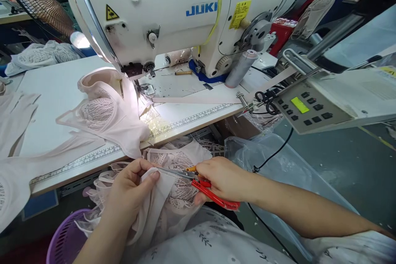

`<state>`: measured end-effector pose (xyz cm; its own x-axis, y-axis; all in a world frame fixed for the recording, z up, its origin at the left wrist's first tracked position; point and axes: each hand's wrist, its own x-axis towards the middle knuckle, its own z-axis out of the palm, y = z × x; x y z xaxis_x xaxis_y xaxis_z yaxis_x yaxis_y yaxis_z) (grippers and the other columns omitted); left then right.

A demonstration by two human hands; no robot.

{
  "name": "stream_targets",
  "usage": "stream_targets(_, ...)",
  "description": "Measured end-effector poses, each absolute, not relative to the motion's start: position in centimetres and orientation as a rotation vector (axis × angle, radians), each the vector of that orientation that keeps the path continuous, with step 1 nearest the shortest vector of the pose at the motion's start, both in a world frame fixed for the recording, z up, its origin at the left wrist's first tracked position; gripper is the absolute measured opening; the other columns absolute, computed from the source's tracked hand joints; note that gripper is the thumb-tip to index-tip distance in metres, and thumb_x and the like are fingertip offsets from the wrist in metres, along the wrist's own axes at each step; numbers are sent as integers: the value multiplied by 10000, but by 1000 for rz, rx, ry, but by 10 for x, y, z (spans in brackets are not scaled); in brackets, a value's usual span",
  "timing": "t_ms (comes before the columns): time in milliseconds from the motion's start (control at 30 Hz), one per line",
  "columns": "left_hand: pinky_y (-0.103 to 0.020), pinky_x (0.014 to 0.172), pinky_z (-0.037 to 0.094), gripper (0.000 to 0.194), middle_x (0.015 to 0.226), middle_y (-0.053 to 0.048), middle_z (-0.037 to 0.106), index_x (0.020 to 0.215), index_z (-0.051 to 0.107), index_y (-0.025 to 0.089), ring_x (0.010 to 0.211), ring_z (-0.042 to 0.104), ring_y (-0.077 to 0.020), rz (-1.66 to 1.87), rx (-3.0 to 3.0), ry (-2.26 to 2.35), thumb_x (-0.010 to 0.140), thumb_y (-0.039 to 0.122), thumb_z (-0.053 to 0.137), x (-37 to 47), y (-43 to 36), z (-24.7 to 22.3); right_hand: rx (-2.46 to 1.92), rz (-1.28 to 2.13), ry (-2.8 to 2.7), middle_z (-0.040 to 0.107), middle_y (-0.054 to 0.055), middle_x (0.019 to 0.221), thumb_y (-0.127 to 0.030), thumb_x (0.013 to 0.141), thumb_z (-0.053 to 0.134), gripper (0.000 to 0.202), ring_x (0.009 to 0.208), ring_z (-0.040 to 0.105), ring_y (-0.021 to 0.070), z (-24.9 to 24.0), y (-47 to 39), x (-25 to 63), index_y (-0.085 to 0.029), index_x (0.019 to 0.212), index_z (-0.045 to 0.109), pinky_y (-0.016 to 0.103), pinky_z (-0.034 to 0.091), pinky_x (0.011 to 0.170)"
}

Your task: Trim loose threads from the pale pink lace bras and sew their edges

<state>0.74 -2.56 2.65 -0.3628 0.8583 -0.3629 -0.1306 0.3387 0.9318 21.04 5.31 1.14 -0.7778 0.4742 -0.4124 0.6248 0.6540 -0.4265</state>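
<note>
Over my lap, my left hand [133,189] pinches the edge of a pale pink lace bra [181,173] between thumb and fingers. My right hand [221,179] is closed round scissors [216,198] with red handles. Their metal blades point left and lie at the edge of the fabric by my left fingertips. A small orange piece shows by my right index finger; I cannot make out whether it belongs to the scissors. Another pink bra [105,109] lies on the sewing table under the head of the white sewing machine [173,16].
A ruler strip [192,119] runs along the front of the white table [55,78]. A control panel [309,107] juts out at the right, above a clear plastic bin [278,161]. A purple basket [66,235] stands low at the left. A fan [40,0] is behind.
</note>
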Motion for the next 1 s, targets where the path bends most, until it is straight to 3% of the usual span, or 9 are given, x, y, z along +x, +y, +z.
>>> stream_targets(400,-208,602,440,233,683,12,652,637,625,179,648,555,-122,1197,675,1574,585,336,789,6,-27,24,794,-840,2717,641,71,817,-395,758,620,254,719,587,208,15,56,216,-169,850,549,275,381,605)
stream_targets(500,-202,617,438,216,685,7,669,635,629,179,660,564,-122,1203,709,1588,589,319,787,6,-27,23,829,-819,2717,641,77,811,-451,736,629,313,722,595,222,17,54,214,-165,836,551,284,392,603)
stream_targets(600,-208,632,442,207,695,3,679,628,622,182,671,570,-128,1216,724,1601,586,304,783,6,-26,23,881,-789,2697,639,79,779,-483,736,613,335,691,598,228,20,52,214,-162,811,553,290,383,575)
stream_targets(900,-212,600,435,219,716,-13,679,609,614,186,654,560,-134,1198,737,1629,579,322,783,6,-26,25,925,-784,2663,634,56,712,-367,749,610,205,618,590,210,20,47,215,-171,765,548,270,322,516)
stream_targets(1000,-206,593,436,220,714,-11,673,620,617,181,648,556,-129,1190,726,1624,589,328,779,6,-26,25,938,-797,2624,644,61,713,-436,776,614,275,631,597,209,21,47,213,-167,761,564,267,304,512)
